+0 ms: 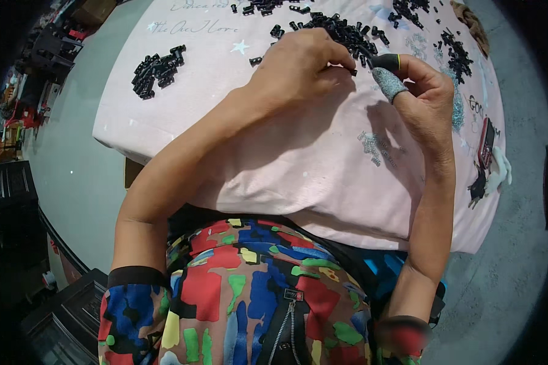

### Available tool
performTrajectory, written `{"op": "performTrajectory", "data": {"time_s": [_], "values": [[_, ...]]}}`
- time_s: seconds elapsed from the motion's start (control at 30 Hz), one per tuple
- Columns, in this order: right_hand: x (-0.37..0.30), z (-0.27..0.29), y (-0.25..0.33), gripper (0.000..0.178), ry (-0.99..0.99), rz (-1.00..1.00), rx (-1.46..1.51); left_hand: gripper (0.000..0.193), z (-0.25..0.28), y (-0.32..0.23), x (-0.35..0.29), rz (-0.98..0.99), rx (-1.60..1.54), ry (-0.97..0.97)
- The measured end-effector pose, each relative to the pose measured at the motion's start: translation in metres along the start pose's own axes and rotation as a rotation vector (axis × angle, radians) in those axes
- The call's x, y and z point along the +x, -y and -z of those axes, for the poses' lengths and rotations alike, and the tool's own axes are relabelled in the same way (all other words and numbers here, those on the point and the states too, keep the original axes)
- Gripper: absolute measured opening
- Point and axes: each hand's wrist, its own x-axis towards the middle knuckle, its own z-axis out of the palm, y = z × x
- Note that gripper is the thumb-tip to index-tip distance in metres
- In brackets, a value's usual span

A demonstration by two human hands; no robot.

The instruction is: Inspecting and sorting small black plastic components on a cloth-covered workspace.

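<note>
Watching from my end, closest to the head cam I get the wearer's loud multicoloured shirt (pixel 243 292) with a zip down the front. Past that is a pale pink cloth (pixel 249 176) over the table, kinda wrinkled, with a scatter of silvery bits (pixel 374 149) on it.

Right hand (pixel 429 103) is next up: grey cover (pixel 388 84) on the thumb, black cover (pixel 385 61) with a yellow-green band on a finger. Those two tips are right up against each other or nearly so, and I honestly can't tell if anything's between them.

Left hand (pixel 301 64) is just across from it, thumb and finger closed on a small black piece (pixel 354 72), just short of the right hand's tips.

Right behind both hands I see the big heap of black parts (pixel 347 33). A smaller black pile (pixel 157 72) sits well off to the left, another dark pile (pixel 456 56) to the right. Farthest out there's a brown cloth (pixel 470 27) at the table's far right edge.
</note>
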Motion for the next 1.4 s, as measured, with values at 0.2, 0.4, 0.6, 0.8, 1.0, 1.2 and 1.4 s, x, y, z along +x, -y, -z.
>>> {"op": "performTrajectory", "data": {"time_s": [0.2, 0.4, 0.6, 0.8, 1.0, 1.2, 1.4], "values": [[0.000, 0.003, 0.005, 0.026, -0.019, 0.031, 0.203, 0.020, 0.008, 0.018, 0.004, 0.198, -0.807, 0.242], [-0.003, 0.004, 0.006, 0.026, 0.002, 0.095, 0.230, 0.023, 0.014, 0.016, 0.003, 0.287, -1.013, 0.305], [-0.003, 0.004, 0.005, 0.029, 0.040, 0.154, 0.156, 0.025, 0.014, 0.015, 0.000, 0.271, -0.967, 0.289], [-0.004, 0.004, 0.006, 0.028, 0.037, 0.161, 0.106, 0.022, 0.012, 0.014, -0.001, 0.280, -1.061, 0.292], [-0.004, 0.003, 0.010, 0.028, 0.047, 0.223, 0.125, 0.020, 0.015, 0.014, -0.001, 0.302, -1.111, 0.311], [-0.003, 0.004, 0.012, 0.031, 0.061, 0.323, 0.009, 0.021, 0.014, 0.012, -0.001, 0.302, -1.140, 0.319], [-0.003, -0.002, 0.009, 0.031, 0.001, 0.299, 0.097, 0.023, 0.016, 0.019, 0.001, 0.377, -1.252, 0.357]]}}
